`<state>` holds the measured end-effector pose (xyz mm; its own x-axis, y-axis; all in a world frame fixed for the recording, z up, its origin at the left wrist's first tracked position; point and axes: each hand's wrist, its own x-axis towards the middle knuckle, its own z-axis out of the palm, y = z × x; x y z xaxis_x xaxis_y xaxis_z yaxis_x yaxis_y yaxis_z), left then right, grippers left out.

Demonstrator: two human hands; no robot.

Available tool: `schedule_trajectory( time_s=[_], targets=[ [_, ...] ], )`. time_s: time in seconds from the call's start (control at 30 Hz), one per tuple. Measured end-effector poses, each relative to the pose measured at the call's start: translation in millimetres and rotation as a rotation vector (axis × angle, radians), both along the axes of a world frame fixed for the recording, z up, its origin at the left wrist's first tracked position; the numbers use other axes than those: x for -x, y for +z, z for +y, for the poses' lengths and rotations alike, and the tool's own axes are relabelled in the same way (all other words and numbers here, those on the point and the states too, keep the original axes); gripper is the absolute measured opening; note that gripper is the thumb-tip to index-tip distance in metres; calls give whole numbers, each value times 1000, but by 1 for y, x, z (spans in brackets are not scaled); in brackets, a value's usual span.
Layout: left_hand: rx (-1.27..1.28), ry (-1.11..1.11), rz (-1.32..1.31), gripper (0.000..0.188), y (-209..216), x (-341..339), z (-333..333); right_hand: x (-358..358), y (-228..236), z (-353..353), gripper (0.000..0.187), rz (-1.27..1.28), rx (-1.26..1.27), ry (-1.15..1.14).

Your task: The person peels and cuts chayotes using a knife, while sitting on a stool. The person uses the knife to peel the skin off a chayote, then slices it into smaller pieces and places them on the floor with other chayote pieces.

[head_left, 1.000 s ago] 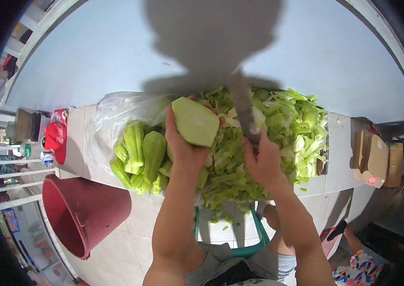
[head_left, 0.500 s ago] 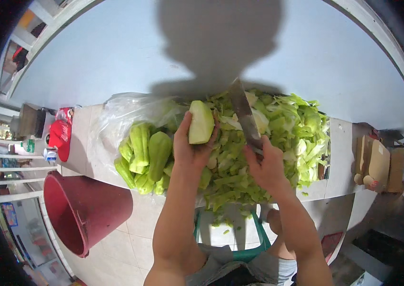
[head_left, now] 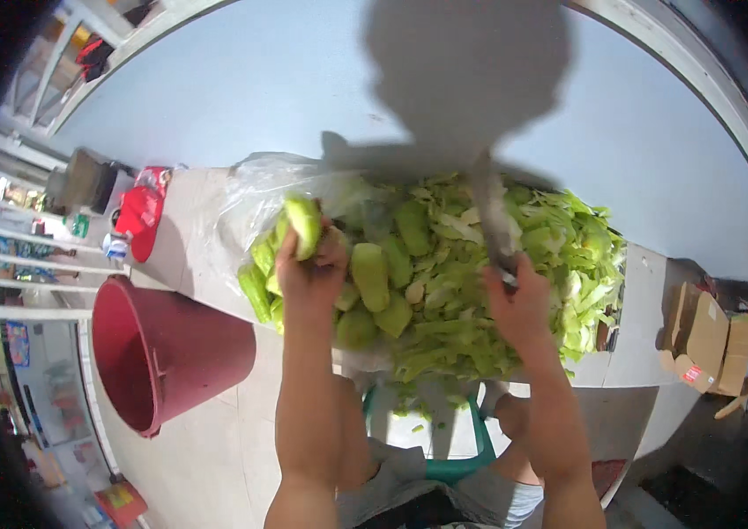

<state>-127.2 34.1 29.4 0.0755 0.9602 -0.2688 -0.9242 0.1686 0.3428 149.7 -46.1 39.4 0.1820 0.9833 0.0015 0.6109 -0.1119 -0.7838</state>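
My left hand is closed around a light green chayote, raised over the left part of the heap. My right hand grips the handle of a knife, its broad blade pointing up and away over the peelings. Ridged green chayotes lie under and left of my left hand, beside a clear plastic bag. Between my hands are smoother, paler chayotes that look peeled. A wide heap of green peelings spreads beneath the knife and on to the right.
Heap and bag lie on a tiled ledge against a pale blue wall. A dark red bucket stands lower left. A green stool is between my legs. Cardboard boxes sit at right, a red object at left.
My left hand has swung left, away from the knife, to above the ridged chayotes. The smooth pale chayote it held no longer shows there; the one now held looks greener. The view has shifted slightly.
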Motion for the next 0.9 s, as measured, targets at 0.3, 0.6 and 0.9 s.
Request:
schedule_trajectory(
  time_s=[0.3,0.6,0.9],
  targets=[
    [-139,571,212,34,-10,293,-122,-26,-3,-13,33,-46,-32,-35],
    [10,845,358,21,-19,327,-170,-48,-29,-25,28,-28,-57,-137],
    [281,344,449,54,-6,105,-109,-35,-48,-29,25,-76,-124,-203]
  ],
)
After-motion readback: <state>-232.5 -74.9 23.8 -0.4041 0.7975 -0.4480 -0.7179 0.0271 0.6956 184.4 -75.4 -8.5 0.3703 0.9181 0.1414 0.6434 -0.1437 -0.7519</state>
